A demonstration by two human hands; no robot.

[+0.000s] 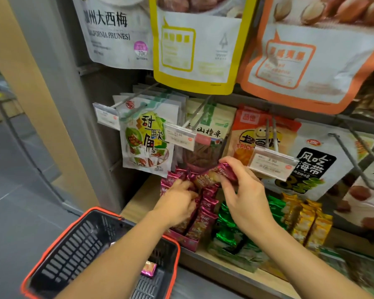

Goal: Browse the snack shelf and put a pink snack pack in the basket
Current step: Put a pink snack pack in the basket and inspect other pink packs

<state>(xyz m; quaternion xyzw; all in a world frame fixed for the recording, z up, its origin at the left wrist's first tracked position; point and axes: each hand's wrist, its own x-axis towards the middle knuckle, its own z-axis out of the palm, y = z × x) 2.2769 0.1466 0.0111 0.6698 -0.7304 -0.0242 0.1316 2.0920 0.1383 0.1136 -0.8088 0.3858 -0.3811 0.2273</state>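
One pink snack pack (216, 173) above its box (188, 242), shelf (138, 203) left front | step: picking; right hand (244, 190) fingers pinch it; left hand (177, 203) fingers curl among boxed packs, grip unclear | next: lower it into basket (52, 251)

Two bare forearms run up to a bare left hand (177, 203) and right hand (244, 190).

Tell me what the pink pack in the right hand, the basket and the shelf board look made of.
Pink pack, pinched in the right hand: looks like metallised plastic film, glossy and crinkled, with bright glints.
Basket: moulded plastic, with matte black slotted walls and an orange rim.
Shelf board: pale wood look, possibly laminate; the grain is too blurred to tell.
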